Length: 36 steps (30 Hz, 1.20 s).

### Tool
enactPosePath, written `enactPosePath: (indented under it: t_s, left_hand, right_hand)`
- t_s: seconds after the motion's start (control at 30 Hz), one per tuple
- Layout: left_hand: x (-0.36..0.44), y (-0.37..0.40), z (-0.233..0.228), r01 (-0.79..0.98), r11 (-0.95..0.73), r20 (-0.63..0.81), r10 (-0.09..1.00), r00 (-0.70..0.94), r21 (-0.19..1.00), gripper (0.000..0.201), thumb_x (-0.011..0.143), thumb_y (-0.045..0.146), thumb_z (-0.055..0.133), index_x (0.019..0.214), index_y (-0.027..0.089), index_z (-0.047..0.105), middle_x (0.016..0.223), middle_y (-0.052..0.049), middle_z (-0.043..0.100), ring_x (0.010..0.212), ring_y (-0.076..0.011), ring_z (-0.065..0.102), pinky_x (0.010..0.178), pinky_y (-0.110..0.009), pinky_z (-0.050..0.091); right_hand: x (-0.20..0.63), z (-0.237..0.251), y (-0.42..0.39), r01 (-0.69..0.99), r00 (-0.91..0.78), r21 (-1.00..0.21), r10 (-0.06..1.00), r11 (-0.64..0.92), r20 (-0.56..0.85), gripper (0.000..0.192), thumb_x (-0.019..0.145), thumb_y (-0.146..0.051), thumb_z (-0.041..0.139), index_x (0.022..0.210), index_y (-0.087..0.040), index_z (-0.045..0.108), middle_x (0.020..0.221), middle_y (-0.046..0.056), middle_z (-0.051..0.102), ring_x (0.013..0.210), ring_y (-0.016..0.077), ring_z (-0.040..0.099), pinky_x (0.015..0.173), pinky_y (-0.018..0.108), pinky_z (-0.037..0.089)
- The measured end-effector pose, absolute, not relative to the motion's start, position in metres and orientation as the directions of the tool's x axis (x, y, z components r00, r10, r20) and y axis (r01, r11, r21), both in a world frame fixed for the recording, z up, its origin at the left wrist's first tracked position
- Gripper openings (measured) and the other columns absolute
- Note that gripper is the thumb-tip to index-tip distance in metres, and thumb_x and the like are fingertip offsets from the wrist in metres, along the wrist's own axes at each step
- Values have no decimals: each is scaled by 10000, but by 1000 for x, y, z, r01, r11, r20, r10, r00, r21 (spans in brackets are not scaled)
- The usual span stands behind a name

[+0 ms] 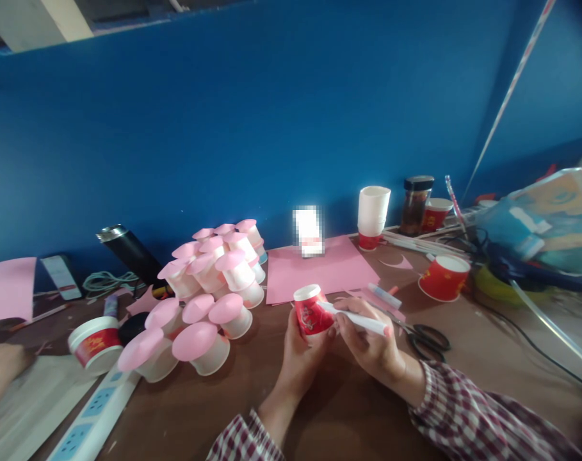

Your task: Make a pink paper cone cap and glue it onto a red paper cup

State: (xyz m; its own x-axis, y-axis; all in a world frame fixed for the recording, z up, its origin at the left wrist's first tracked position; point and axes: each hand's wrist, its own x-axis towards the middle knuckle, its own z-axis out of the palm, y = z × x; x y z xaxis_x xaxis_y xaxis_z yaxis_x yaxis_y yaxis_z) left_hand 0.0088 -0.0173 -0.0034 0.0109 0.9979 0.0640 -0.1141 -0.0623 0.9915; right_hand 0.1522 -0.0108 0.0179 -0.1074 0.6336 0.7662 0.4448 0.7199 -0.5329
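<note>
A red paper cup (311, 314) with a white end facing up is held by my left hand (301, 358), whose fingers wrap its lower part. My right hand (374, 342) grips a white marker (360, 320) with an orange-red end. The marker's tip meets the cup's right side or sits very close to it; I cannot tell which. Behind the cup lie pink paper sheets (295, 276). To the left stand several paper cups topped with pink paper cones (194, 339), some stacked. Black-handled scissors (428, 342) rest just right of my right hand.
A power strip (91, 410) and a red-and-white cup (96, 346) are at the left, near another person's hand (2, 368). At the back stand a black flask (130, 256), stacked white cups (373, 214) and a jar (415, 205). A red cup (444, 278) stands right.
</note>
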Motion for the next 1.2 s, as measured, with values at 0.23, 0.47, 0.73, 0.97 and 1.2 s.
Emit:
enactPosePath:
  t_s: [0.23,0.47,0.73,0.97,1.2]
  left_hand:
    - [9,-18,-3,-81,-89,93,995,40,993,542,685,357,730,1136,148,515,1062,-120,641,947,-239,616,828,-353,487]
    - [8,-19,-2,-62,-95,98,994,53,994,538,694,356,723,1146,163,505,1064,-105,642,965,-236,615,816,-332,485]
    - [8,-16,-13,-35,-126,127,991,38,991,529,707,354,714,1152,165,497,1038,-97,647,937,-227,619,805,-329,486]
    - [8,-15,-14,-31,-136,137,990,43,990,525,720,355,701,1166,169,495,1062,-101,641,957,-228,615,807,-323,484]
    - [7,-16,-11,-7,-116,117,993,27,993,511,715,367,703,1142,167,505,1052,-97,643,954,-228,616,809,-319,480]
  right_hand:
    - [152,15,-9,466,-88,-515,617,720,782,113,871,-169,498,944,-187,582,797,44,663,675,155,635,604,269,520]
    - [152,15,-9,457,-81,-523,620,719,781,124,869,-170,502,950,-208,587,817,39,673,714,164,651,623,276,535]
    - [152,17,-9,452,-82,-528,623,719,778,108,870,-186,503,930,-201,591,804,45,678,700,162,652,611,265,534]
    - [152,19,-9,446,-96,-537,635,716,767,136,880,-204,482,928,-174,605,806,58,678,685,157,654,599,247,531]
    - [152,16,-8,451,-106,-542,646,709,756,130,873,-193,483,938,-193,596,815,48,673,712,159,654,630,258,535]
